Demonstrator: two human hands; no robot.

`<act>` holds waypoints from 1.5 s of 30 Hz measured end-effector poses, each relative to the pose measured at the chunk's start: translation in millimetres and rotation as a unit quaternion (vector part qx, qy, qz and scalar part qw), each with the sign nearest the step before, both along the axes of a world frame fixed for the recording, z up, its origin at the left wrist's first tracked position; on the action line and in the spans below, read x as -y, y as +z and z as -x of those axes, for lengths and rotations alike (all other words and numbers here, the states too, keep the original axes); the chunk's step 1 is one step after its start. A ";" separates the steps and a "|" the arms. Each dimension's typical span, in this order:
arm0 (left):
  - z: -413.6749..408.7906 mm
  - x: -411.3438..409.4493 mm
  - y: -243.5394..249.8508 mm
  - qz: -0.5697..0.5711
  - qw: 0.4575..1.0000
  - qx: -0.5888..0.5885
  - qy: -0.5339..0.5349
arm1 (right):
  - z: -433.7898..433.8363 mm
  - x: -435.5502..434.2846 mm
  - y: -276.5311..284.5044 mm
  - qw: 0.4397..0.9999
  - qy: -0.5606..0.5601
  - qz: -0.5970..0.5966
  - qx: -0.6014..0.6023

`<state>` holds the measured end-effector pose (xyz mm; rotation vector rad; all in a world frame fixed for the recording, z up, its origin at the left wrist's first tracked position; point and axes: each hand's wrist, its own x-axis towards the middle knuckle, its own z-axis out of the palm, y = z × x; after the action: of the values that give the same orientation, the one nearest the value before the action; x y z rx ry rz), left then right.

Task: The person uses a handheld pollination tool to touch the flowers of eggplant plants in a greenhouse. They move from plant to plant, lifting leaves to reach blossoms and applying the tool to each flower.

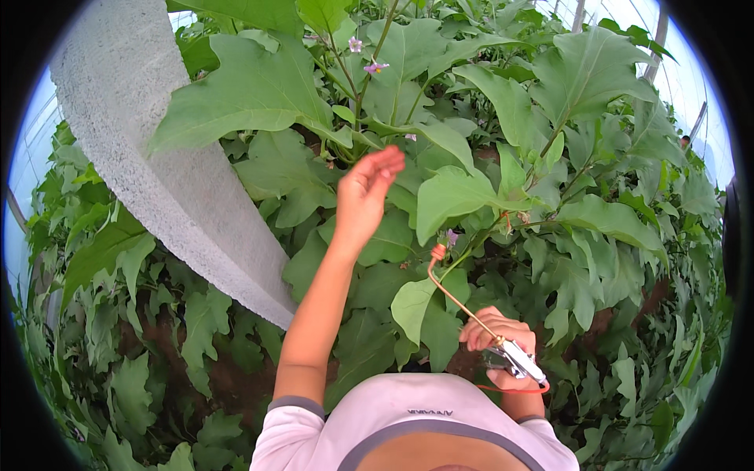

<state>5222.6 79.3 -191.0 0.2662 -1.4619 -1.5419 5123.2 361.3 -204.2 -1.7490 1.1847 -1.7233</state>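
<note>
My left hand (371,179) is raised among the upper leaves of an eggplant plant, fingers bent towards a stem; whether it touches anything I cannot tell. Purple eggplant flowers (376,68) stand above it. Lower right, my right hand (500,341) is closed around a metal trigger sprayer handle (521,360). From the handle a thin copper-coloured wand (462,303) runs up and left, ending in an orange nozzle (438,252) beside another purple flower (452,237). A thin red hose (545,387) is joined to the handle's lower end.
A thick pale concrete post (194,188) slants across the left, close to my left forearm. Broad eggplant leaves (589,76) crowd around both hands, with brown soil (235,377) showing low on the left. Translucent greenhouse film (695,76) is at the upper right.
</note>
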 end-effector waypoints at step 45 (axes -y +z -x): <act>47.8 143.4 207.1 0.556 0.725 0.405 0.027 | 82.0 174.2 94.3 0.954 0.120 0.020 0.274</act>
<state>5174.8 -64.2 16.2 0.2372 -2.7565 -0.1916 5041.2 187.1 -109.9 -1.2405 0.6694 -1.9080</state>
